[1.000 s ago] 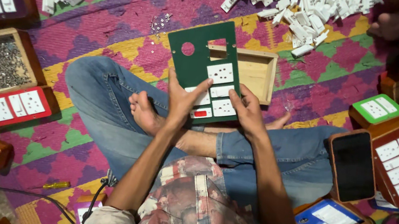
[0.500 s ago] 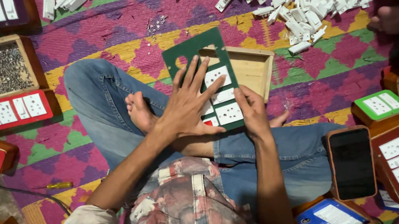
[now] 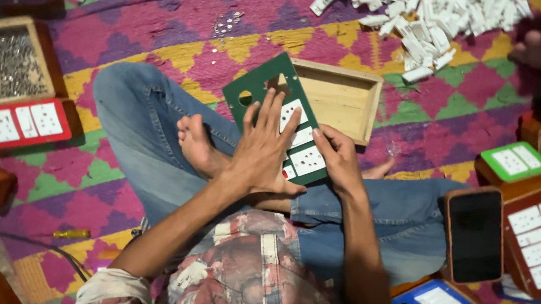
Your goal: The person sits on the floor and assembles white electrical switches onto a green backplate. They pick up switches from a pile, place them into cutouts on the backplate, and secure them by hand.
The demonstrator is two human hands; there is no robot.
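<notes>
- The green rectangular switch panel [image 3: 274,114] with white switches sits tilted over the person's crossed legs, its far corner overlapping the shallow wooden tray [image 3: 341,100].
- The left hand [image 3: 264,146] lies flat on the panel's face, fingers spread, gripping nothing.
- The right hand [image 3: 338,159] curls its fingers round the panel's right edge.
- 3 white switches show on it.
- A dark phone [image 3: 475,233] lies just right of the knee.

L hand [image 3: 262,149] now flat on green plate [image 3: 251,90]
</notes>
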